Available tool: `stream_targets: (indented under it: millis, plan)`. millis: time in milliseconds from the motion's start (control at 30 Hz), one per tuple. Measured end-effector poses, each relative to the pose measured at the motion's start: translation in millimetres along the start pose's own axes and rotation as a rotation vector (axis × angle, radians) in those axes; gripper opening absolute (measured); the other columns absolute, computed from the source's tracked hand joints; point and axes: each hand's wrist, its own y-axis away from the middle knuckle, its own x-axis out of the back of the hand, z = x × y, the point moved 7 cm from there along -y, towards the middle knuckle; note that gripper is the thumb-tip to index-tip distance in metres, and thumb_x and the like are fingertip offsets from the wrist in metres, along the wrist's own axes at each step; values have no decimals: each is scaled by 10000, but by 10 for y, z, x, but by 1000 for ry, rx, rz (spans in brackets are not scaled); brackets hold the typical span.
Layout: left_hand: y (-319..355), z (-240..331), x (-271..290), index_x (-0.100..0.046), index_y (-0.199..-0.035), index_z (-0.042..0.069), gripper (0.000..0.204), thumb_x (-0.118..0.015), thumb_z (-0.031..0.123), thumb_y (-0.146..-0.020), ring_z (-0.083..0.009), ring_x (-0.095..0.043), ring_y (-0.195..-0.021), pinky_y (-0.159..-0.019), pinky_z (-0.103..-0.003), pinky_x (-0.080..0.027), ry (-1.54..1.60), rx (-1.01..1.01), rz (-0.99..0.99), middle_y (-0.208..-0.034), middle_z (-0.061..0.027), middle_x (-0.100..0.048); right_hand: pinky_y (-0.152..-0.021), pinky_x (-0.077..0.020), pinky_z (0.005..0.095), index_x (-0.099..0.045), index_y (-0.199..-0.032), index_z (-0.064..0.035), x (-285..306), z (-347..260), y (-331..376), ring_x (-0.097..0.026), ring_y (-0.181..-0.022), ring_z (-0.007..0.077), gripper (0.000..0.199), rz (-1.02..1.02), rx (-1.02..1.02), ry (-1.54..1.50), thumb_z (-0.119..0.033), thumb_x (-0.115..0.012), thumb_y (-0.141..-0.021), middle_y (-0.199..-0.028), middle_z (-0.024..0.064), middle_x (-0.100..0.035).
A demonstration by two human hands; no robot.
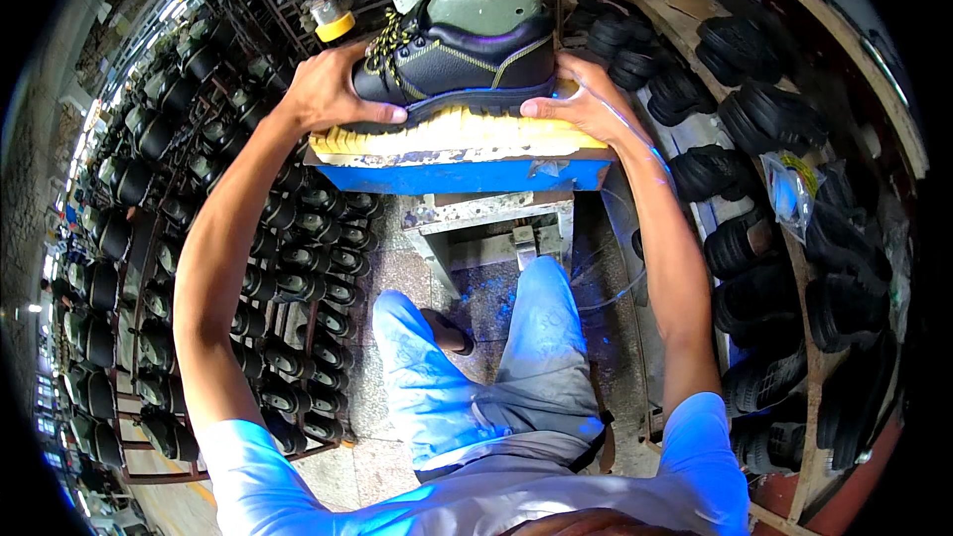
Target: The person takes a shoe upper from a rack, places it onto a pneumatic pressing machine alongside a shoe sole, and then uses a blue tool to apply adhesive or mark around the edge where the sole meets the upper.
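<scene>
A black lace-up shoe (459, 62) with yellow stitching and black-and-yellow laces lies sideways before me, toe to the left. A grey-green shoe last (486, 10) fills its opening. My left hand (342, 94) grips the toe end, its thumb along the sole edge. Round the heel wraps my right hand (586, 104), thumb pressed near the sole. Beneath the shoe is a yellow ribbed pad (457, 137) on a blue base (457, 177); the fingers behind the shoe are partly hidden.
Above the toe hangs a machine cylinder with a yellow ring (336, 27). Racks of shoes on lasts (298, 283) fill the left side. Black soles (769, 119) lie on shelves at the right, by a plastic bag (791, 194). A metal stand (486, 206) supports the pad.
</scene>
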Motion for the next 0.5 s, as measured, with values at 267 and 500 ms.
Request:
stream_targets:
  millis: [267, 500]
  plan:
    - [423, -629, -119, -346, -1591, 9, 793, -761, 198, -942, -106, -613, -872, -777, -302, -548, 852, 84, -266, -1220, -108, -666, -1120, -440, 373, -554, -1390, 49, 58, 183, -73, -593, -1267, 248, 811, 11, -41, 17, -240, -932, -733, -1380, 195, -622]
    - [485, -708, -151, -420, -1553, -5, 721, -750, 92, -920, -111, -598, -791, -728, -296, -549, 831, 39, -150, -1098, -66, -694, -1109, -449, 363, -553, -1375, 51, -41, 27, -55, -596, -1253, 235, 847, 32, -68, 46, -267, -957, -703, -1335, 194, -639]
